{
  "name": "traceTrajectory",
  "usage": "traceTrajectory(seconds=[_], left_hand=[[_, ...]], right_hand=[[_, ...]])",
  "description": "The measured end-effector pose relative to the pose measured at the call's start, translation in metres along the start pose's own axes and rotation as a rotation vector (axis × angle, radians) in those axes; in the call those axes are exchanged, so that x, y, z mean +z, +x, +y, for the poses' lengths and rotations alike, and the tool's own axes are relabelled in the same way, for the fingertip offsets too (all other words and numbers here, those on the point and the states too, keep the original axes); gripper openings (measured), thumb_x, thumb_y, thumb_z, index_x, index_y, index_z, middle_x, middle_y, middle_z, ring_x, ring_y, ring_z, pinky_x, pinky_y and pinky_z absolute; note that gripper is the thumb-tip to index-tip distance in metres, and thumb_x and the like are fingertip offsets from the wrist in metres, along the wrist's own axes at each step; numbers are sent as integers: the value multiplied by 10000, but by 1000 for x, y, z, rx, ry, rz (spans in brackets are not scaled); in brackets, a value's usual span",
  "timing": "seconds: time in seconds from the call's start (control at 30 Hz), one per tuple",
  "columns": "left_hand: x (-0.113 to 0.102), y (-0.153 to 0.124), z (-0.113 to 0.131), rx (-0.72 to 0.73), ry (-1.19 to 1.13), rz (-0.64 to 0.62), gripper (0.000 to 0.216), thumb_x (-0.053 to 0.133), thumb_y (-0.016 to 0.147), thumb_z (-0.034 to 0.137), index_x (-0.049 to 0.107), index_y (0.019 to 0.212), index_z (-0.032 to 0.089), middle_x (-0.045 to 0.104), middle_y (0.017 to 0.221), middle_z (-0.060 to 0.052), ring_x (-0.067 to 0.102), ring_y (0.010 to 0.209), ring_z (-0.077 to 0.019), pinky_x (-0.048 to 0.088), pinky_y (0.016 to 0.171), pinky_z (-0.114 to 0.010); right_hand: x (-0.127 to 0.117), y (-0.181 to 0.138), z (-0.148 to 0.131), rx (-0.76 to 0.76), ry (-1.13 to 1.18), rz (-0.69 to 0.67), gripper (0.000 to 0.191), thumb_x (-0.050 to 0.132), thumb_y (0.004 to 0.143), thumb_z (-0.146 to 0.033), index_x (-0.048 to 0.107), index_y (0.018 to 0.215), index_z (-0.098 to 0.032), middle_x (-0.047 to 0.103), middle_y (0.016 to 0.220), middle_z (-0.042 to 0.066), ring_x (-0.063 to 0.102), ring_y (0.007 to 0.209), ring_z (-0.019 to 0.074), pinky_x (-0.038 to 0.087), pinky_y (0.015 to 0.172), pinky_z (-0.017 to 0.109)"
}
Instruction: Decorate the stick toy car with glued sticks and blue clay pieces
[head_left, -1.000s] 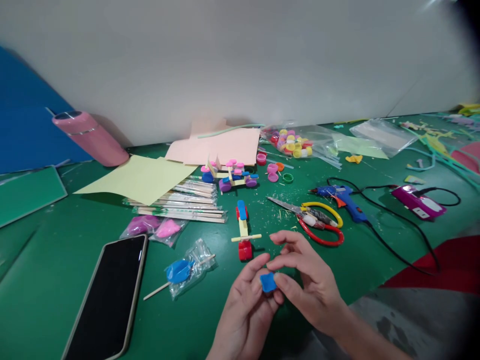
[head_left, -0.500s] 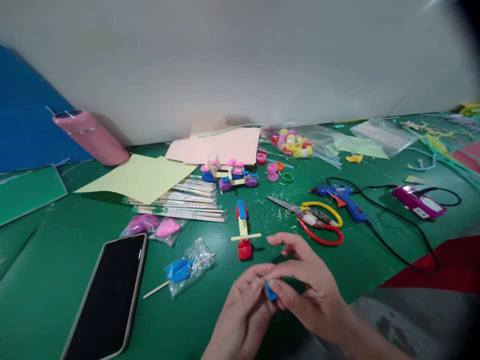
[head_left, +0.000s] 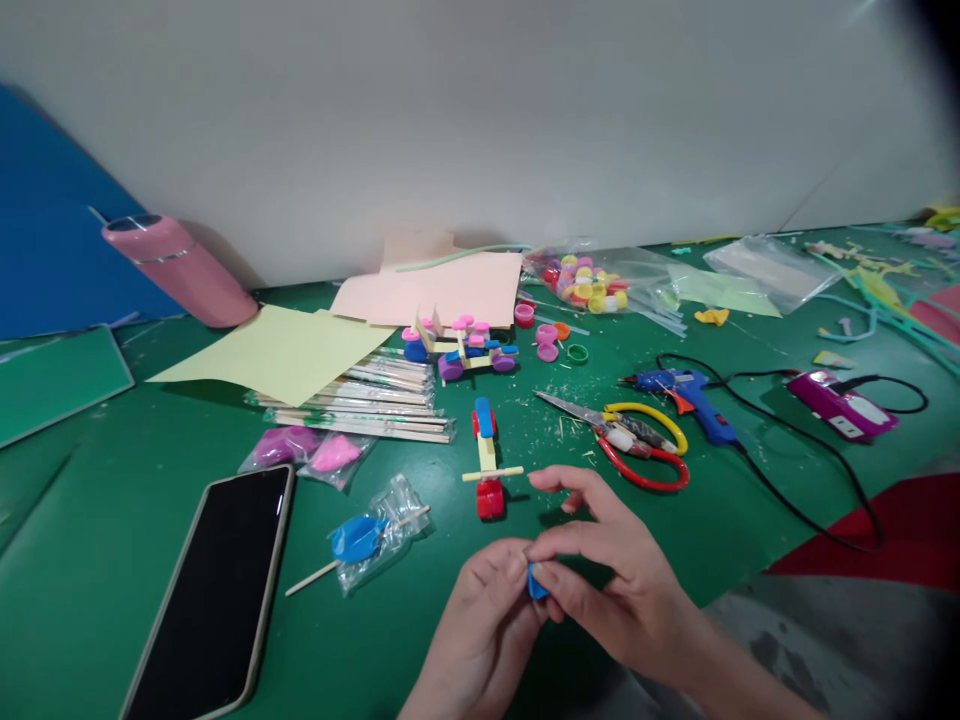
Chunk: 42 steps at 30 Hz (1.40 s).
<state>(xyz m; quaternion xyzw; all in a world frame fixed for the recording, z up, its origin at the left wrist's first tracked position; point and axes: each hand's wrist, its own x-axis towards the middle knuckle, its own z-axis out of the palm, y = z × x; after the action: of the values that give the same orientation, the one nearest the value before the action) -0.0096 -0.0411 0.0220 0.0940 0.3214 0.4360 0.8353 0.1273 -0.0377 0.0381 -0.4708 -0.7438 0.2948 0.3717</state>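
Note:
A small piece of blue clay (head_left: 536, 582) is pinched between the fingertips of my left hand (head_left: 487, 610) and my right hand (head_left: 611, 570), low in the middle of the view. Fingers cover part of it. Just beyond my hands lies a small toy car (head_left: 487, 455), with red and blue ends, a pale stick body and a short crosswise stick. Left of my hands, more blue clay (head_left: 358, 540) rests on a clear plastic wrapper with a thin wooden stick (head_left: 313, 578).
Scissors (head_left: 630, 435) and a blue glue gun (head_left: 690, 400) with its cord lie to the right. A phone (head_left: 210, 600) is at left. Behind are wrapped sticks (head_left: 360, 405), finished toy cars (head_left: 465, 350), a bag of bottle caps (head_left: 585, 285) and a pink flask (head_left: 184, 270).
Both hands keep hold of the blue clay, and it has turned and shifted slightly left between my fingers. Nothing on the table has moved.

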Motion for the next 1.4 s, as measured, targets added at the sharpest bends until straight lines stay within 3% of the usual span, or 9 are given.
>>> traceTrajectory(seconds=[0.27,0.5,0.83,1.03,1.23,1.4], left_hand=[[-7,2,1,-42,49,3,168,742,597,293,711,671,146,614,591,-14,506,551,-88,430,573,-195],[-6,4,1,-41,24,-29,155,736,609,285,718,697,159,613,560,-9,516,552,-91,436,583,-194],[-4,3,1,-39,-27,-47,83,710,643,262,719,645,179,629,547,-12,520,536,-97,427,571,-195],[-6,5,-1,-45,-29,-40,112,688,670,266,716,716,168,626,585,-12,521,568,-99,429,598,-201],[-6,6,-3,-50,-39,-62,108,690,669,275,709,704,174,608,549,1,509,549,-91,417,583,-193],[-7,7,-4,-48,-64,-87,112,674,691,255,694,698,145,608,560,5,509,544,-78,399,566,-183]], right_hand=[[1,-2,1,-2,-28,-18,151,546,799,-169,651,866,-255,458,1196,40,445,1106,223,421,809,336],[-2,-1,-3,32,16,-10,215,509,813,-178,631,972,-257,447,1229,55,463,1097,218,419,833,330],[0,1,-2,69,0,-14,142,528,799,-156,636,810,-247,445,1192,30,441,1110,208,386,834,329],[1,2,-1,67,43,-3,210,509,818,-166,615,963,-276,427,1219,24,485,1045,179,402,820,309],[3,2,0,134,78,23,104,546,804,-193,637,809,-243,454,1195,28,479,1071,183,408,813,282],[3,1,-1,153,68,-5,123,533,817,-198,642,802,-252,516,1150,28,411,1162,204,384,846,292]])
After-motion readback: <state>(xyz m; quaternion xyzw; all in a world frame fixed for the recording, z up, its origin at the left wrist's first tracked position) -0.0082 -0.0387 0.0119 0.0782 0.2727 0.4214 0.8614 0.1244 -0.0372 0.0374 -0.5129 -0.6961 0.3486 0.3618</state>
